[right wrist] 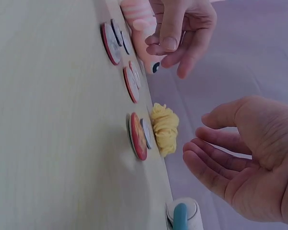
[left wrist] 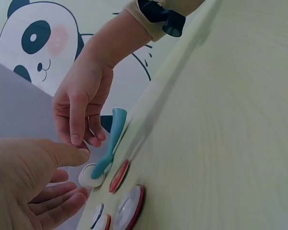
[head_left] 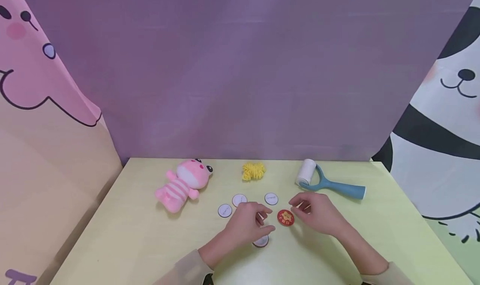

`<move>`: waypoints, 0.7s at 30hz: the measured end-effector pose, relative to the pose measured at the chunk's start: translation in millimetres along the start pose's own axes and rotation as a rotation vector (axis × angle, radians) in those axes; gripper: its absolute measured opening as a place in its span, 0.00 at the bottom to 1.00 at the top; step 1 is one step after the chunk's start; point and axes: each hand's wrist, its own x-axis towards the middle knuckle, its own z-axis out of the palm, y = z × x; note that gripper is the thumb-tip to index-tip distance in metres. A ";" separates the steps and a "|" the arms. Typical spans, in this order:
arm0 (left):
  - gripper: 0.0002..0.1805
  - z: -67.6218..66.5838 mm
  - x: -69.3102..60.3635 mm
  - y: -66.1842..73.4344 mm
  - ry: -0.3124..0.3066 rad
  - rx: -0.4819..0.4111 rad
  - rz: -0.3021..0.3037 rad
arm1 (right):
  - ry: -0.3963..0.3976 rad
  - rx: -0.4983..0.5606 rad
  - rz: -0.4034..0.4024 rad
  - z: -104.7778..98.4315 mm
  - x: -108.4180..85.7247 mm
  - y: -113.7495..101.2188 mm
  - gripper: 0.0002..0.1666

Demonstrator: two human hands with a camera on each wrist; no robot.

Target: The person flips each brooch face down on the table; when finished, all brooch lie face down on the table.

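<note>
My left hand (head_left: 249,222) hovers over the table, its fingers loosely bent and holding nothing. Just below it lies a pale-faced round badge (head_left: 261,241) with a dark red edge, partly covered by the hand. To the right, a red round badge (head_left: 286,218) with a yellow flower pattern lies face up between the hands. Nearest to that one is my right hand (head_left: 318,213), raised above the table with relaxed fingers and an empty grasp. In the right wrist view, a gap shows between the right hand (right wrist: 254,153) and the red badge (right wrist: 138,136).
More pale-faced badges lie beyond the hands, one at the left (head_left: 225,211) and one near the middle (head_left: 271,198). A pink striped plush toy (head_left: 181,187) lies at the back left. Yellow yarn (head_left: 253,171) and a blue-handled lint roller (head_left: 330,184) lie along the back.
</note>
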 end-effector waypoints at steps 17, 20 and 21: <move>0.33 33.0 38.7 3.5 -0.061 0.162 -0.119 | -0.064 -0.043 0.030 9.3 -3.8 12.6 0.15; 0.34 35.5 40.4 4.4 -0.074 0.216 -0.139 | -0.092 -0.031 0.033 11.9 -3.9 12.5 0.15; 0.33 36.1 41.1 5.0 -0.077 0.229 -0.141 | -0.097 -0.028 0.031 13.0 -4.2 13.0 0.15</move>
